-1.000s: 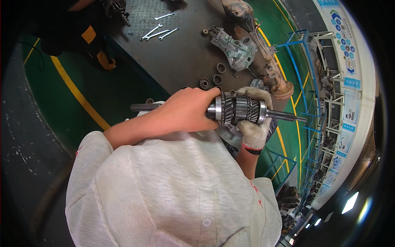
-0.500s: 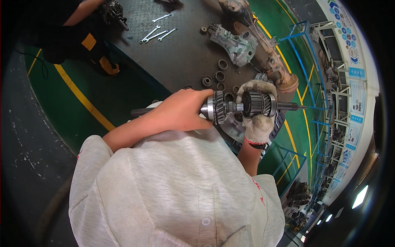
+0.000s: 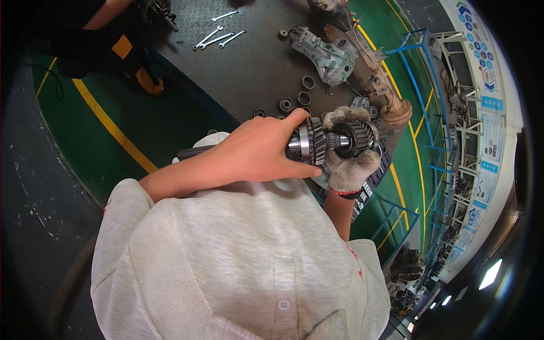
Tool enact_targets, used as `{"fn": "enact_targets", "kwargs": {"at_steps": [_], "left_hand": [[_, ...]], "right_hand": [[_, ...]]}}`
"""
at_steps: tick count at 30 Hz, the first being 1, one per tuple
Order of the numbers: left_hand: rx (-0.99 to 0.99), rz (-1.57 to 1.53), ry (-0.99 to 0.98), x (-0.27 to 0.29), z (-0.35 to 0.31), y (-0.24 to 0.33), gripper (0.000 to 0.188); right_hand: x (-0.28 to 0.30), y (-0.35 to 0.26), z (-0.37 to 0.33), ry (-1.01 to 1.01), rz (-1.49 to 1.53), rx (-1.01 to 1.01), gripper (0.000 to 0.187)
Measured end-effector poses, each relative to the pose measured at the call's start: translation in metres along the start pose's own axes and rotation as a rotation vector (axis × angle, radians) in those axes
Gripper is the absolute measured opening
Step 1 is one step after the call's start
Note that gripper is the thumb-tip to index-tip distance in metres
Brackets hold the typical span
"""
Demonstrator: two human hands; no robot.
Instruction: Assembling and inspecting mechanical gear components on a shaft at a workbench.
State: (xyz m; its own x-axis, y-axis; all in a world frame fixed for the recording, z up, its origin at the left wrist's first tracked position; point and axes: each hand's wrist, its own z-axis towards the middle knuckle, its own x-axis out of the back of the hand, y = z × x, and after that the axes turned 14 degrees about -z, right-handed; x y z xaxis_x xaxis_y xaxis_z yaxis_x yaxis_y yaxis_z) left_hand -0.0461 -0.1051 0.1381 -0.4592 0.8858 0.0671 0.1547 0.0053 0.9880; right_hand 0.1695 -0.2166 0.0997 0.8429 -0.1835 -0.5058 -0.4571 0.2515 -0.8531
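Observation:
A steel gear shaft point(image 3: 340, 141) lies across both hands in front of my chest. My left hand point(image 3: 263, 146), bare, grips it from above, thumb and fingers around a bright collar point(image 3: 305, 141) beside a helical gear point(image 3: 318, 144). The shaft's dark rod end point(image 3: 195, 152) sticks out to the left under my forearm. In a dirty white knitted glove, my right hand point(image 3: 350, 170) curls around a larger dark toothed gear point(image 3: 362, 137) at the right part of the shaft. A bare length of shaft shows between the two gears. The shaft's far right tip is not visible.
On the dark metal bench point(image 3: 255, 62) lie several wrenches point(image 3: 217, 41), metal rings point(image 3: 308, 83), a small gear point(image 3: 286, 104) and a cast gearbox housing point(image 3: 334, 65). A rusty axle-like part point(image 3: 377, 85) runs along its right edge. Another person point(image 3: 122, 51) stands at the upper left.
My left hand has slid a little to the right with its gear. The right-hand gear has turned and tilted, and the thin shaft end that stuck out beyond it no longer shows.

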Motion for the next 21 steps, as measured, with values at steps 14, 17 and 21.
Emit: {"fn": "enact_targets", "kwargs": {"at_steps": [14, 17, 21], "left_hand": [[-0.013, 0.056, 0.09, 0.01, -0.01, -0.002, 0.072], [0.01, 0.044, 0.073, 0.009, -0.009, -0.004, 0.072], [-0.007, 0.042, 0.063, 0.007, -0.009, -0.004, 0.071]], "right_hand": [[0.005, 0.006, -0.002, 0.037, 0.248, -0.089, 0.085], [-0.004, 0.003, -0.001, 0.087, 0.027, -0.033, 0.082], [-0.014, -0.012, -0.004, 0.195, -0.097, -0.041, 0.079]]}}
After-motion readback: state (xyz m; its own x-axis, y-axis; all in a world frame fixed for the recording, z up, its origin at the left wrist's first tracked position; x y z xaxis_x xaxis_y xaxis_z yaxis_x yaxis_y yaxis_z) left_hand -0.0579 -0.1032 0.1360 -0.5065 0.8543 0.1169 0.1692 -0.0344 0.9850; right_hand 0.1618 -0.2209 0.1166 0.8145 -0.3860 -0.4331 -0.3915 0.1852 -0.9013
